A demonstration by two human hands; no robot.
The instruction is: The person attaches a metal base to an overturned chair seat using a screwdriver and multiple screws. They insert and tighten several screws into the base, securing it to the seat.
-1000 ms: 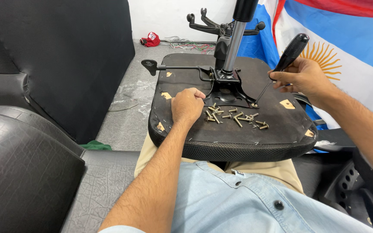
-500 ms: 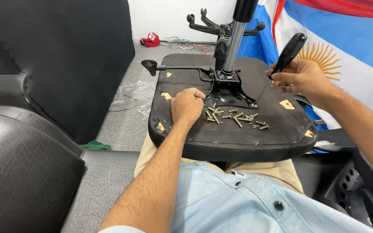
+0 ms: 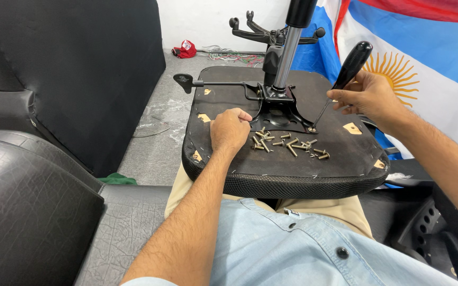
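An upside-down black chair seat (image 3: 271, 175) rests across my lap, its metal mechanism plate (image 3: 280, 110) and gas cylinder (image 3: 288, 50) pointing up. My right hand (image 3: 369, 98) is closed around a black-handled screwdriver (image 3: 351, 64); its tip stands on a screw at the plate's right corner (image 3: 311, 128). My left hand (image 3: 230, 130) lies as a loose fist on the seat underside, just left of the plate, holding nothing that I can see. Several loose screws (image 3: 289, 145) are scattered on the seat between my hands.
A black lever (image 3: 186, 82) sticks out left of the mechanism. A black padded chair back (image 3: 75, 69) leans at the left, another cushion (image 3: 28, 206) near my left side. The chair's wheel base (image 3: 263, 32) lies behind. A blue-and-white flag (image 3: 424, 58) hangs at the right.
My right hand has tilted the screwdriver handle slightly and shifted a little left, with the tip staying on the plate's corner screw. My left hand has stayed put.
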